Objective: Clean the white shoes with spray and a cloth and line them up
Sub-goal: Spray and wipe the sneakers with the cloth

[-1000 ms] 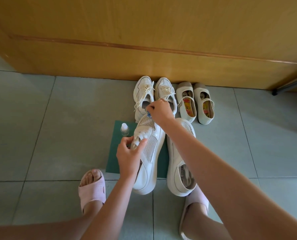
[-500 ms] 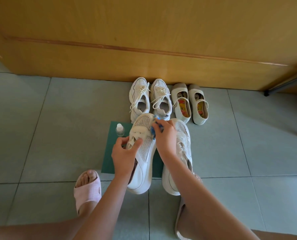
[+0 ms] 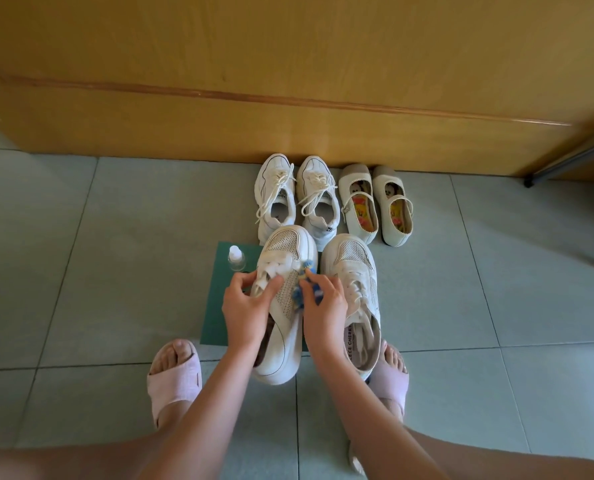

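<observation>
While the left hand (image 3: 250, 303) pinches the shoe (image 3: 281, 244) by its strap, likely to steady it, the right hand (image 3: 325, 306) curls round a blue cloth (image 3: 304, 289) pressed to the mesh side. That shoe lies on the green mat (image 3: 219, 306), heel past its near edge, its mate (image 3: 354, 265) just beside. Spray (image 3: 236, 258) stands at the mat's far left corner, within reach. A laced pair (image 3: 318, 188) and a strapped pair (image 3: 357, 181) line the floor's far edge against the wood panel (image 3: 288, 98), seemingly finished.

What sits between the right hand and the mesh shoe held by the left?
A blue cloth, pinched by the right hand against the upper of the mesh shoe that the left hand grips. Seen in the head view.
</observation>
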Motion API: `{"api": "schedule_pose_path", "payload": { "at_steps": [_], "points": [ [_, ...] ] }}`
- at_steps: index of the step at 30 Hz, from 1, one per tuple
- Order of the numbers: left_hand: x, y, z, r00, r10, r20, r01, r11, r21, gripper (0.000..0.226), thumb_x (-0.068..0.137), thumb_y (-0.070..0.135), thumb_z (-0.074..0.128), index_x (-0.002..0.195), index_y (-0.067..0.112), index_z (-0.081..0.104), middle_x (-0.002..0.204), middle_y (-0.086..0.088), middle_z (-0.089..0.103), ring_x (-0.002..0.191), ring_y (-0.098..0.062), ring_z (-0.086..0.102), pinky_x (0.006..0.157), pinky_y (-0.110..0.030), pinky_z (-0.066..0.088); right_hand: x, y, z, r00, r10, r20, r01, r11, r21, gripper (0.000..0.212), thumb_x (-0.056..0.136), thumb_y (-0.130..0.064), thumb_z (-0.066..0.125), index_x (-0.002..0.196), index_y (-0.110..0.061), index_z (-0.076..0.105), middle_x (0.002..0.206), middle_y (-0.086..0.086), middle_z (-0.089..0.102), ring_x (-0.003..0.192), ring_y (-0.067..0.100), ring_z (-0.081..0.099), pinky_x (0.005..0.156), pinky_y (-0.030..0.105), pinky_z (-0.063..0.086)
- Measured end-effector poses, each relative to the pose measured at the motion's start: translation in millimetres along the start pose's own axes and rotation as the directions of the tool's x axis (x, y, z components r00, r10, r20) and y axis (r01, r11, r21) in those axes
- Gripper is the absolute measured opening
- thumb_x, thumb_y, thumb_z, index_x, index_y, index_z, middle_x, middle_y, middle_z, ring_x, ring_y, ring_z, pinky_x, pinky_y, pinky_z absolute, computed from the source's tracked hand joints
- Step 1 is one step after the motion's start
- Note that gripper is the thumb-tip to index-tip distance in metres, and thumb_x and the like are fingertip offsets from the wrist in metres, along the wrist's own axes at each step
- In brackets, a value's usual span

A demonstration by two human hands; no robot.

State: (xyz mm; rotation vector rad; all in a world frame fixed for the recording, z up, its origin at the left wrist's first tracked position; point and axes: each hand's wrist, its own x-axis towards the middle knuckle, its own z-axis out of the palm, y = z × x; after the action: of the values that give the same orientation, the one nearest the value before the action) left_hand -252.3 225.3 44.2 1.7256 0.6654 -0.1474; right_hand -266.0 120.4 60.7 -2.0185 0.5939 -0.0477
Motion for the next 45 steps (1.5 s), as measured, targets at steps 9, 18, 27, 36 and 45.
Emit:
{"api": "schedule_pose_path", "payload": {
  "at_steps": [9, 18, 27, 36, 45],
  "points": [
    [-3.1, 2.9, 0.7, 1.0, -0.002, -0.012, 0.002, 1.0, -0.014, 0.033, 0.073, 0.038, 0.077, 0.092, 0.02, 0.058, 0.099, -0.001, 0.063, 0.092, -0.017, 0.059, 0.072, -0.024, 0.042, -48.1, 13.3, 4.5, 0.996, 0.086, -0.027, -0.085, 0.996, 0.038, 0.007, 0.093, -0.017, 0.058, 0.094, -0.014, 0.064, 0.092, -0.006, 0.052, 0.085, 0.008, 0.053, 0.074, 0.008, 0.038],
    [-1.9, 0.9, 2.3, 1.0, -0.006, -0.013, 0.006, 1.0, -0.026, 0.031, 0.071, 0.042, 0.077, 0.085, 0.028, 0.054, 0.099, -0.002, 0.063, 0.09, -0.017, 0.06, 0.081, -0.037, 0.051, -77.8, 17.7, -0.4, 0.986, 0.162, 0.029, -0.164, 0.984, 0.075, 0.006, 0.093, -0.017, 0.057, 0.088, -0.02, 0.057, 0.092, -0.003, 0.052, 0.083, 0.007, 0.054, 0.072, 0.01, 0.04],
    [-3.0, 5.5, 0.3, 1.0, -0.015, -0.004, 0.014, 0.999, -0.04, 0.033, 0.073, 0.037, 0.077, 0.092, 0.019, 0.058, 0.096, 0.0, 0.064, 0.088, -0.015, 0.06, 0.077, -0.029, 0.047, -108.5, 10.1, -1.2, 0.955, 0.286, 0.077, -0.296, 0.925, 0.237, 0.009, 0.089, -0.018, 0.063, 0.087, -0.019, 0.055, 0.094, 0.006, 0.06, 0.079, 0.009, 0.059, 0.069, 0.021, 0.053],
    [-5.7, 5.8, 6.7, 1.0, -0.003, -0.028, 0.002, 1.0, -0.009, 0.035, 0.072, 0.036, 0.078, 0.094, 0.018, 0.058, 0.101, -0.004, 0.063, 0.087, -0.014, 0.06, 0.073, -0.023, 0.043, -82.8, -12.5, 2.3, 0.981, 0.18, -0.072, -0.15, 0.94, 0.307, 0.026, 0.087, -0.011, 0.065, 0.091, -0.03, 0.048, 0.101, -0.001, 0.05, 0.094, -0.007, 0.049, 0.074, 0.002, 0.038],
    [-6.8, 6.2, 12.2, 0.999, 0.003, -0.037, -0.003, 1.0, -0.009, 0.038, 0.069, 0.036, 0.08, 0.094, 0.016, 0.058, 0.101, -0.008, 0.063, 0.091, -0.02, 0.06, 0.072, -0.024, 0.045, -122.7, 13.6, -1.9, 0.96, 0.281, 0.019, -0.273, 0.911, 0.308, 0.021, 0.085, -0.007, 0.067, 0.089, -0.023, 0.053, 0.096, 0.005, 0.056, 0.081, 0.0, 0.055, 0.066, 0.007, 0.044]
  ]
}}
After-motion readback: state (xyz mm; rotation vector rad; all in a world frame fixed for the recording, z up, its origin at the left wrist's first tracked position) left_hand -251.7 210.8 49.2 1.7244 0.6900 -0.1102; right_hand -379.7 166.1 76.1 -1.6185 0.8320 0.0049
